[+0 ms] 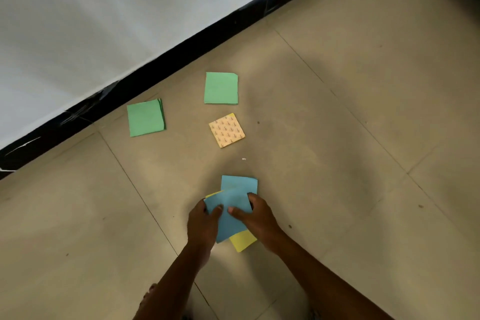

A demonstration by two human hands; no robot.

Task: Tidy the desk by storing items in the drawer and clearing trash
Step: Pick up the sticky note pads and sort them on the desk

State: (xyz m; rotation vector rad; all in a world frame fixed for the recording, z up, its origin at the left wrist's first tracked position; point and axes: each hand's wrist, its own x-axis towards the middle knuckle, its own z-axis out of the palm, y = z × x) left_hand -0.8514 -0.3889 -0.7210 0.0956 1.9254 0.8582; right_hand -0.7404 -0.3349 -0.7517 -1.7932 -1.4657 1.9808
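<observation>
A single head-worn view looks steeply down at the beige tiled floor (337, 138), near; the white wall (91, 21) lies toward eleven o'clock.

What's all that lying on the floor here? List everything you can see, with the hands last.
green paper pads: two, green, on the floor tiles near the wall, the other further right
patterned pad: one, orange-tan print with a yellow edge, below the right green pad
blue sheets: at least two, held in both hands
yellow sheet: one, under the blue
white scrap: one, tiny
baseboard: black, below the white wall
left hand, right hand: gripping the sheets
</observation>
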